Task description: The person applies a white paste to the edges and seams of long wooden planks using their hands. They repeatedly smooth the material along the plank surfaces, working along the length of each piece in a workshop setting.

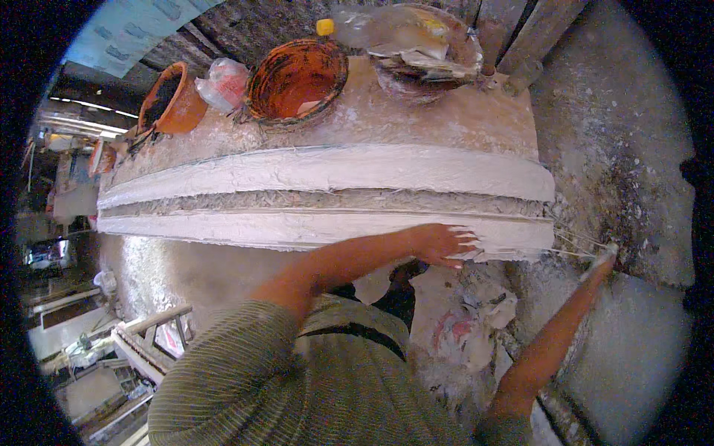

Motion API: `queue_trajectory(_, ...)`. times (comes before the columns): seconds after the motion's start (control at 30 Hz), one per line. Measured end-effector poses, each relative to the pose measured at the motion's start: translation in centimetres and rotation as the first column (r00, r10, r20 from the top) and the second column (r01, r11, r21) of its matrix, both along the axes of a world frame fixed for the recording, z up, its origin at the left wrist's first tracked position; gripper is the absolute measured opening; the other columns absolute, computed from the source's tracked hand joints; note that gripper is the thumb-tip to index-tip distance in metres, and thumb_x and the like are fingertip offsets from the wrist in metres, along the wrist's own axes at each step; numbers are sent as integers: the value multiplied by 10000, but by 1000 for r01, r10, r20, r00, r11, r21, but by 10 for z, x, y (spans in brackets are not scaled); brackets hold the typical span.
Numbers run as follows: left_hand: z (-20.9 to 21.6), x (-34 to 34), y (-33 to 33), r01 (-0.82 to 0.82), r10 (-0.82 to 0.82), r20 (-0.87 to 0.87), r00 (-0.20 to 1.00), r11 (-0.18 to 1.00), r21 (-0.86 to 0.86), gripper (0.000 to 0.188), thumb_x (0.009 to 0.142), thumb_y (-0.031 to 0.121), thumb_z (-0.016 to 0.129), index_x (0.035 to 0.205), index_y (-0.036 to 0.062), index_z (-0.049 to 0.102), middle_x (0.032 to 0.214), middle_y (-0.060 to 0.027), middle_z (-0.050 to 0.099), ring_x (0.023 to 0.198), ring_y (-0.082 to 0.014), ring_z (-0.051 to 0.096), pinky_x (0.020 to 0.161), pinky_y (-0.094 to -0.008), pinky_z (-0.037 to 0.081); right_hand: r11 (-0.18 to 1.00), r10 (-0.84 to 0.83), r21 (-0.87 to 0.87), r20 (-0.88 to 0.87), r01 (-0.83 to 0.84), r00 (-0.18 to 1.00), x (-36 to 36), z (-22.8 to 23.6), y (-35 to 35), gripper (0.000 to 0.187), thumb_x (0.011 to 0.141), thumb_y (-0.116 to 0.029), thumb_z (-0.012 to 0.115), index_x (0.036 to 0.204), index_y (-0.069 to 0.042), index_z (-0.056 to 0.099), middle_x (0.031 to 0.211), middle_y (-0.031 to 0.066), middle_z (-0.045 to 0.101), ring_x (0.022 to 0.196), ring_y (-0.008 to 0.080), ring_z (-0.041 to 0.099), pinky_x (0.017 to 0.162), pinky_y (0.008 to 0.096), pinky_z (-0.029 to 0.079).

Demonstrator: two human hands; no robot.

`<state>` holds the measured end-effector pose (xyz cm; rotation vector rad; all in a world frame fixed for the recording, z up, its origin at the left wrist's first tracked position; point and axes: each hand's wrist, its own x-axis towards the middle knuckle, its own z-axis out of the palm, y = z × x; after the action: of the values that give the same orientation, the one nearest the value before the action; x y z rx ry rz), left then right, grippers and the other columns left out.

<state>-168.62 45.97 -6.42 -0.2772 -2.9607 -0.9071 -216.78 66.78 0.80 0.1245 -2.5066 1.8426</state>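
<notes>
The short-sleeved shirt is olive-green with thin pale stripes; the trousers are dark.

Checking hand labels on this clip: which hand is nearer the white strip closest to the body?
Left. The left hand lies on that strip, toward its right end; the right hand is beyond that end, holding the cords.

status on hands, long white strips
Left hand open over nearer long white strip. Right hand gripping thin pale strands past its end. Round orange tub behind, untouched.
</notes>
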Motion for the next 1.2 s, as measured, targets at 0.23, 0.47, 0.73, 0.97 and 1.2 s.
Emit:
queue_trajectory(0.23,17,272,-85,13,-15,174,985,1000,8,697,999,535,394,1482,36,333,1556,-202,289,1456,-362,247,1175,-460,278,-4,678,956,218,-294,702,271,-110,-72,465,1000,-282,390,1344,10,501,1294,270,552,1178,455,541,1015,517,445)
queue_trajectory(0.47,46,479,-125,-62,83,367,926,996,-68,669,1005,494,374,1498,48,302,1568,-213,257,1464,-387,210,1176,-488,260,239,320,868,352,-434,880,549,-45,-169,645,939,-487,477,1259,69,540,1296,309,527,1164,437,568,982,533,450)
queue_trajectory(0.73,64,526,-139,-245,276,461,843,961,-126,709,970,458,485,1510,48,278,1555,-246,267,1454,-396,239,1171,-496,267,181,477,777,467,-603,744,698,-14,-199,576,913,-449,554,1096,88,650,1159,297,618,1138,448,573,977,528,455)
queue_trajectory(0.97,60,481,-141,-149,189,439,878,981,-125,711,984,451,437,1536,58,219,1566,-262,224,1457,-400,228,1163,-486,272,-116,737,692,541,-712,406,760,24,-192,573,897,-435,586,1130,86,634,1232,310,571,1124,446,581,986,532,451)
queue_trajectory(1.2,57,370,-121,-123,119,338,934,992,-7,762,974,453,458,1545,47,159,1576,-275,179,1461,-410,209,1178,-474,240,259,476,751,448,-607,757,626,-17,-177,767,921,-506,506,1415,72,402,1429,319,425,1321,475,423,1093,666,264)
